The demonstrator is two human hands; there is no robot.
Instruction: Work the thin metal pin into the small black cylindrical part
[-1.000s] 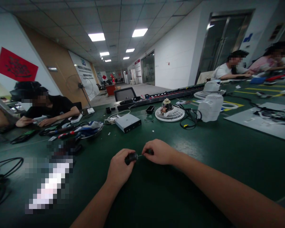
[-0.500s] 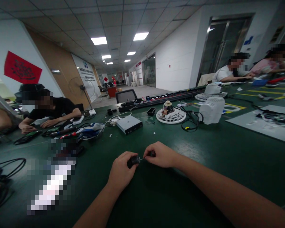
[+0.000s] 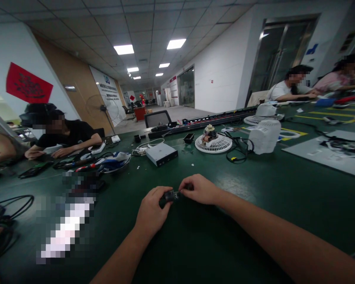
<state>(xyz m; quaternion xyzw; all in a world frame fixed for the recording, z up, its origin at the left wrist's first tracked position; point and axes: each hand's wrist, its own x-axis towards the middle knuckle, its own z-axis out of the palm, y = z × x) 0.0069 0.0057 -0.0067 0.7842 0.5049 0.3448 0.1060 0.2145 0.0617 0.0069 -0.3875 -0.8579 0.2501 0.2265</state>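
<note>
In my left hand (image 3: pixel 152 207), thumb and fingers close around a small black cylindrical part (image 3: pixel 167 196), held above the green table. Its right end faces my right hand (image 3: pixel 200 189). My right fingertips pinch at that end, where a small dark piece (image 3: pixel 177 194) shows between the hands. Blur and size keep me from telling what this piece is, or whether it is joined to the cylinder.
Beyond my hands stand a silver drive box (image 3: pixel 161 154), a small black tray (image 3: pixel 189 138), a white fan grille with motor (image 3: pixel 213 142) and a white plastic housing (image 3: pixel 265 137). Black cables (image 3: pixel 6 221) lie at left. One person (image 3: pixel 73 134) works at left, others at right.
The thin shiny rod seen between my hands earlier no longer shows; a small dark piece appears at the cylinder's end instead. Both hands stay nearly in place.
</note>
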